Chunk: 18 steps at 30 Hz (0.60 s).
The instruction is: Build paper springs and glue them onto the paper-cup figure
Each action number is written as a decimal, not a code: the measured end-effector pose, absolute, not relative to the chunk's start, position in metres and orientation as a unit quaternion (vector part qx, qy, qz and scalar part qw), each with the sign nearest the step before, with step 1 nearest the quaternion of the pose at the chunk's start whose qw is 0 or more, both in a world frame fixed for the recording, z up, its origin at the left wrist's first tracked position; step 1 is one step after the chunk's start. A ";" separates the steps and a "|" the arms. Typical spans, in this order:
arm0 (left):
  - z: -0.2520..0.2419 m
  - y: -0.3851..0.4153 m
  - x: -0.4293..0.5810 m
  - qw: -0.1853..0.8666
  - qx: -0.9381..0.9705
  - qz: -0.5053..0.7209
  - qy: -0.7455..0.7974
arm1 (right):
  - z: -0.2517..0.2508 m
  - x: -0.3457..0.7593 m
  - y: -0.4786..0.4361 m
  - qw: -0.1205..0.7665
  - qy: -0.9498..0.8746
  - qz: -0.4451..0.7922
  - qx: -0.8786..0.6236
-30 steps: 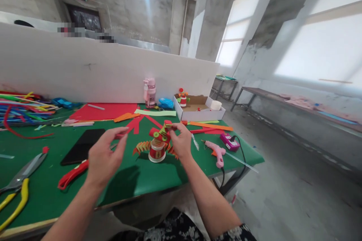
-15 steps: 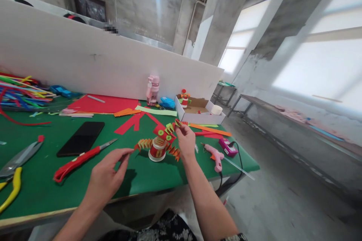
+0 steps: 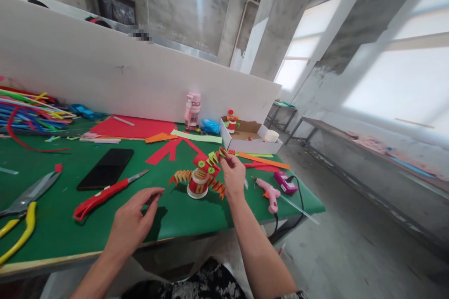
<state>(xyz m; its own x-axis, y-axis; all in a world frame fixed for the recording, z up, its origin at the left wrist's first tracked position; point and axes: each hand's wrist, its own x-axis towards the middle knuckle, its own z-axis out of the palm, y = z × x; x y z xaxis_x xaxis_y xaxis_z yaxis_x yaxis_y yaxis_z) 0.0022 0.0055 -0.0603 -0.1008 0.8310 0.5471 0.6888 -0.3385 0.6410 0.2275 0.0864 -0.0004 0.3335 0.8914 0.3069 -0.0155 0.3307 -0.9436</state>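
Observation:
A paper-cup figure [image 3: 198,186], red with a white rim, stands on the green table in front of me. Two round green eyes sit on its red top, and orange folded-paper arms stick out on either side. My right hand [image 3: 233,173] pinches the end of a green and red accordion-folded paper strip [image 3: 213,156] at the top of the figure. My left hand [image 3: 135,217] hovers to the left of the cup, apart from the orange arm [image 3: 180,176], with fingers stretched and nothing seen in them.
A red utility knife [image 3: 105,195], phone [image 3: 105,168] and yellow-handled scissors [image 3: 26,217] lie left. To the right are a pink glue gun [image 3: 268,192] and its cord. Behind stand a pink bottle [image 3: 192,110], paper strips [image 3: 196,137] and a white box [image 3: 250,144] holding another figure.
My left hand has drawn away from the tip of the orange folded arm. My right hand keeps its pinch on the strip. The view has shifted slightly.

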 end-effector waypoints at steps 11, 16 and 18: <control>-0.065 0.002 -0.003 0.081 0.665 0.465 0.578 | 0.009 0.226 0.083 0.630 -0.521 0.235 -0.526; -0.052 0.003 -0.030 0.010 0.639 0.436 0.634 | 0.010 0.230 0.086 0.619 -0.537 0.245 -0.517; -0.045 0.000 -0.049 -0.070 0.636 0.391 0.661 | 0.011 0.233 0.087 0.614 -0.544 0.254 -0.513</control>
